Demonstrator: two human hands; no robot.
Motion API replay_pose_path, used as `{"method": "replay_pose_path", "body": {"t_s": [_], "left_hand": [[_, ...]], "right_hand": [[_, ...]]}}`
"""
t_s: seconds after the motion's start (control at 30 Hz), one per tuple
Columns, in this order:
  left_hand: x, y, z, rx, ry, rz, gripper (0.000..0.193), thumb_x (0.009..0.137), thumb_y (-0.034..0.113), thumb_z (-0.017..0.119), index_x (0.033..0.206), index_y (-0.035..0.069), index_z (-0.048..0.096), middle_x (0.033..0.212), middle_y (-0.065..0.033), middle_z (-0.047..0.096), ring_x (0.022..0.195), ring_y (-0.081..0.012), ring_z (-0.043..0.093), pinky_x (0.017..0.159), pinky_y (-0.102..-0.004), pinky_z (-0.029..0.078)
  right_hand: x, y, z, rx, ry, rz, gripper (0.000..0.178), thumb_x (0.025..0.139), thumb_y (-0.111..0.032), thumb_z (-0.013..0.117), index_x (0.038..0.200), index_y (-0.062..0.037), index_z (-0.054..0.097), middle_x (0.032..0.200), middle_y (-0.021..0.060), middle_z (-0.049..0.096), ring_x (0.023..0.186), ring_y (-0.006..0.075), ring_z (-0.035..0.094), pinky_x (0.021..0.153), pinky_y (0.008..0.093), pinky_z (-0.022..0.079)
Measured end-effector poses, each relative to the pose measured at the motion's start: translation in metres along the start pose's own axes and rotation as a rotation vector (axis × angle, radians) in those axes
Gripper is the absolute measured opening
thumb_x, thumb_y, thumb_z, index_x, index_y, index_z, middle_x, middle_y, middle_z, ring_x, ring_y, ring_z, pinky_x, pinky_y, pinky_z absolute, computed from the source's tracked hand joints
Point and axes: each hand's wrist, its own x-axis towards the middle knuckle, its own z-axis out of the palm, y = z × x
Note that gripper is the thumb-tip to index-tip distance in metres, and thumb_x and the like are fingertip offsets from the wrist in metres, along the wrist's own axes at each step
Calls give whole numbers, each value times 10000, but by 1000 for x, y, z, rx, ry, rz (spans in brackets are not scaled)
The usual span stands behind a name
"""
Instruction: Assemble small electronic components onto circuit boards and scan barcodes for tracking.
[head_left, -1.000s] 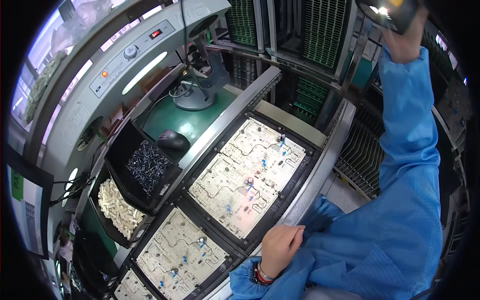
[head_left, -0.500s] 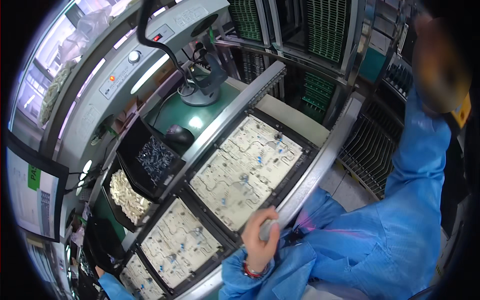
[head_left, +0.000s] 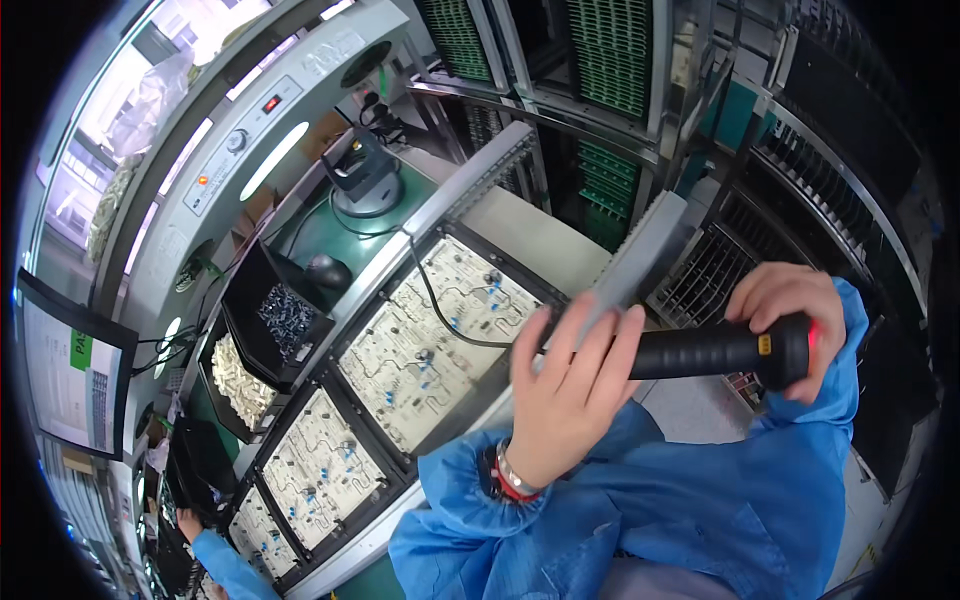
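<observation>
My right hand (head_left: pixel 790 305) is wrapped round the head of a black handheld barcode scanner (head_left: pixel 700 352), which lies level in front of me. Red light glows at its right end. My left hand (head_left: pixel 580 390) has its fingers stretched out and spread at the left end of the scanner's handle, overlapping it; whether they touch is unclear. From that end a black cord (head_left: pixel 425 285) runs over the nearest circuit board (head_left: pixel 430 345) toward the scanner stand (head_left: pixel 365 180). The pale board, with blue and dark parts, sits in a black frame (head_left: pixel 405 450) on the rail.
Further left along the rail are more boards (head_left: pixel 320 475). Black bins hold dark parts (head_left: pixel 287 318) and cream parts (head_left: pixel 240 380); a mouse (head_left: pixel 328 270) is close by. A monitor (head_left: pixel 70 370) stands far left. Another person's hand (head_left: pixel 188 522) reaches in lower left. Racks (head_left: pixel 610 60) stand behind.
My right hand has come down from the upper right with the scanner. My left hand has moved right and spread its fingers beside the handle. The cord now crosses the board. The view has shifted.
</observation>
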Motion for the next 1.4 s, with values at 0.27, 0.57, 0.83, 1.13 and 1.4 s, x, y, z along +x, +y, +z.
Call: {"method": "replay_pose_path", "body": {"t_s": [0.27, 0.57, 0.83, 1.13, 1.4], "left_hand": [[73, 44, 67, -151, 153, 25, 457, 679, 45, 689, 1120, 57, 569, 1092, -136, 571, 1000, -328, 542, 832, -403, 429], [127, 101, 110, -468, 122, 511, 378, 594, 22, 716, 938, 40, 561, 959, -121, 588, 858, -324, 587, 763, -380, 470], [168, 120, 67, -1047, -658, 428, 290, 799, 64, 618, 1075, -13, 570, 1091, -123, 584, 1005, -215, 581, 840, -299, 458], [239, 238, 176, -2184, -1631, -367, 460, 986, 275, 338, 1250, -100, 379, 1185, -244, 515, 1081, -295, 536, 871, -363, 502], [238, 281, 227, -2686, -1872, -536, 273, 966, 197, 419, 1066, -37, 516, 1078, -174, 586, 931, -236, 604, 785, -318, 545]], "right_hand": [[-111, 2, 50, -313, 1253, 402, 671, 784, -348, 670, 1300, -40, 370, 1296, 123, 420, 1242, 253, 396, 1055, 383, 289], [-68, -7, 57, 713, 1753, -339, 389, 845, -198, 616, 1146, -51, 419, 1103, 104, 496, 1038, 219, 497, 1012, 371, 360], [-91, 37, 86, 686, 1856, -1, 231, 785, -26, 553, 993, -82, 470, 890, 22, 509, 813, 138, 529, 767, 293, 438], [-112, 35, 136, 763, 1782, 102, 287, 773, 10, 570, 1040, -48, 482, 909, 46, 543, 823, 160, 552, 766, 302, 450], [-133, 42, 151, 807, 1945, 244, 394, 817, -9, 548, 1205, -32, 482, 1106, 77, 581, 972, 168, 572, 836, 306, 463]]}}
